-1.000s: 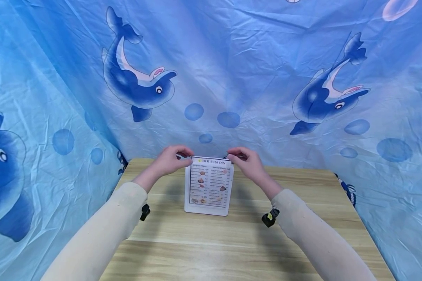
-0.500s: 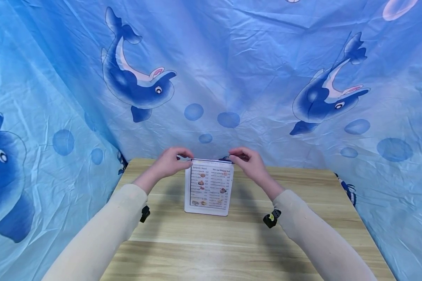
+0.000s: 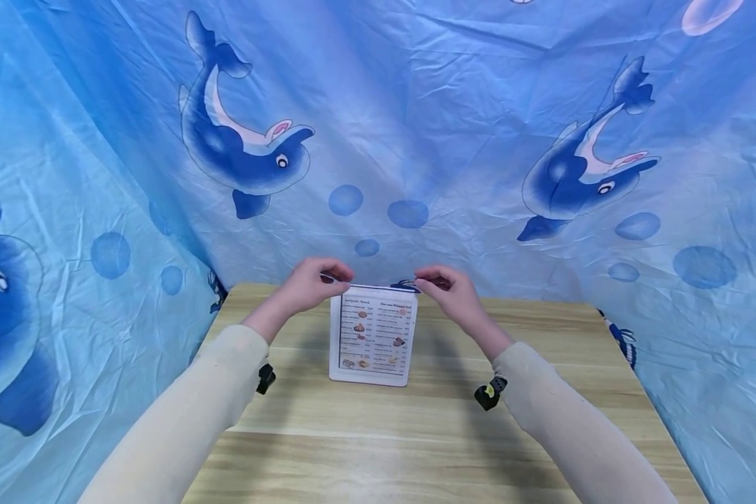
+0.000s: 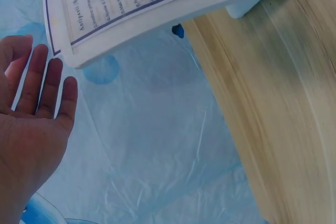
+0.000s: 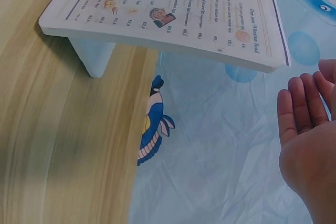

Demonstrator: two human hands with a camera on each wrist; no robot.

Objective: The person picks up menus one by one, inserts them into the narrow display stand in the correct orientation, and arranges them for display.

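A menu sheet (image 3: pixel 378 329) with a blue border, printed text and food pictures lies against the face of a white stand (image 3: pixel 368 379), which stands tilted on the table. At its top left corner is my left hand (image 3: pixel 311 285), with thumb and fingertips parted. My right hand (image 3: pixel 455 297) is beside the top right corner, its fingers loosely bent. In the right wrist view, a small gap separates the right fingers (image 5: pixel 302 106) from the sheet's corner. The left fingers (image 4: pixel 50 87) are close to the other corner; I cannot tell whether they touch it.
The wooden table (image 3: pixel 378 448) reaches back to a blue curtain (image 3: pixel 447 126) printed with dolphins and bubbles. A support leg (image 5: pixel 94 56) props the stand from behind. Both forearms wear black wrist devices (image 3: pixel 488 393).
The sheet's printed heading has tipped out of sight at the top edge. My left hand has risen slightly and moved right; my right hand has drifted slightly right. The stand stays about in place.
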